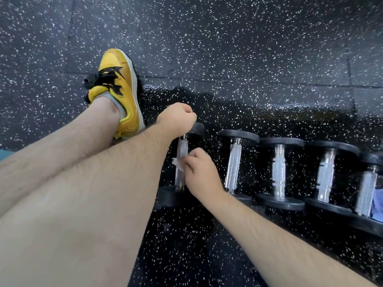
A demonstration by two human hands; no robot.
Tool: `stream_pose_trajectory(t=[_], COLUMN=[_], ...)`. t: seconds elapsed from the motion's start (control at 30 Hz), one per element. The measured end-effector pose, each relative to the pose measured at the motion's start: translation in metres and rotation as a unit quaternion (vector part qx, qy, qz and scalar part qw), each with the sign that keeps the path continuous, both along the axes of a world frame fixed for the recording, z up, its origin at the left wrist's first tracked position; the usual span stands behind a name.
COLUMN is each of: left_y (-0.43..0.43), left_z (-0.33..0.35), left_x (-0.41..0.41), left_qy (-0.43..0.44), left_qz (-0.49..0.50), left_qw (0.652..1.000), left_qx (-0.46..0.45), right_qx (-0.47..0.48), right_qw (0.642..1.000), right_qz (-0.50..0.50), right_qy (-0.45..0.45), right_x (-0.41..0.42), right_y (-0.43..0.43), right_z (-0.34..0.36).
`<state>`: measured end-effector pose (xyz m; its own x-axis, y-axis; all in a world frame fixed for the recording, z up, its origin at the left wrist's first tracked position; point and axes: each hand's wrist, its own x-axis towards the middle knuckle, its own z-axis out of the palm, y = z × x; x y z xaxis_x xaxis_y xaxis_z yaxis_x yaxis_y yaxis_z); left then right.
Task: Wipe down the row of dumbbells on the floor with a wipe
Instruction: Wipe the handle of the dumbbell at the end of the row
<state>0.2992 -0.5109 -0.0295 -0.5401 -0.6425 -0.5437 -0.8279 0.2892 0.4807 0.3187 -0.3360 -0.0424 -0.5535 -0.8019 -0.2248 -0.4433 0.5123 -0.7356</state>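
Note:
Several black-headed dumbbells with knurled chrome handles lie side by side on the speckled rubber floor. My left hand (178,116) is curled over the far head of the leftmost dumbbell (182,147) and holds it. My right hand (200,172) pinches a white wipe (176,162) against the middle of that dumbbell's handle. Part of the wipe sticks out to the left of the handle; the rest is hidden under my fingers. To the right lie the second dumbbell (234,162), the third dumbbell (278,168) and more beyond.
My bare leg and a yellow shoe (122,90) with black laces rest on the floor just left of the row. A blue object (377,204) shows at the right edge, beside the last visible dumbbell. Black speckled floor tiles (248,48) stretch beyond the row.

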Motion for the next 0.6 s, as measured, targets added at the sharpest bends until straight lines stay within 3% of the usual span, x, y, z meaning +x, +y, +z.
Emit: stream_pose_trajectory(t=[0.07, 0.23, 0.37, 0.6], left_y=[0.0, -0.002, 0.001, -0.005], left_z=[0.0, -0.004, -0.003, -0.005], left_x=[-0.001, 0.003, 0.0, 0.007], left_qy=[-0.001, 0.005, 0.007, 0.032], left_qz=[-0.003, 0.011, 0.008, 0.032], left_qw=[1.0, 1.0, 1.0, 0.999], left_qx=[-0.002, -0.001, -0.004, 0.023], right_qx=[-0.001, 0.076, 0.067, 0.136], right_qw=[0.993, 0.971, 0.935, 0.944], right_qz=[-0.097, -0.138, -0.251, -0.164], right_qy=[-0.074, -0.179, -0.241, -0.254], right_x=[-0.006, 0.009, -0.009, -0.009], right_y=[-0.004, 0.014, -0.01, -0.001], right_z=[0.002, 0.004, 0.007, 0.011])
